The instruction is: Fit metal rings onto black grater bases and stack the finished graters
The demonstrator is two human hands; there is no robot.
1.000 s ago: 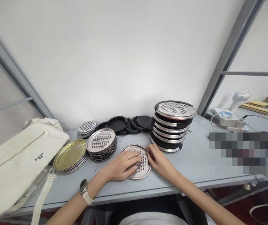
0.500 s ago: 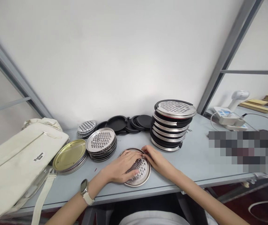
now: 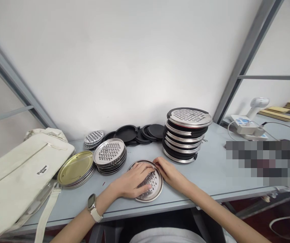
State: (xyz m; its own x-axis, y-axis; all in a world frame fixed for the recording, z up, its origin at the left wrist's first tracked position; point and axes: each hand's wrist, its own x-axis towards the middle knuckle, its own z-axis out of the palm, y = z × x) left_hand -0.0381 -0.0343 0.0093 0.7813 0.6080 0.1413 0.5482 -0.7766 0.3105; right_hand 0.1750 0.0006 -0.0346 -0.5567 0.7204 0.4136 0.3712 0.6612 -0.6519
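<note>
In front of me on the table lies a round metal grater disc (image 3: 155,185) with a raised rim. My left hand (image 3: 136,179) rests across its left and middle part, fingers stretched out and thumb apart over the perforated face. At the disc's upper right edge, the bent fingers of my right hand (image 3: 167,170) close on the rim; their tips are partly hidden. Left of the disc stands a stack of silver grater discs (image 3: 110,152). Beside that is a pile of gold-coloured round lids (image 3: 76,168).
A tall stack of graters with black rims (image 3: 189,135) stands at the back right. Black round covers (image 3: 126,134) and small grater plates (image 3: 93,137) lie along the wall. A cream bag (image 3: 25,168) covers the left end. A white device (image 3: 248,125) stands far right.
Both hands stay on the disc at nearly the same place. The fingers of my left hand shift only slightly on its face.
</note>
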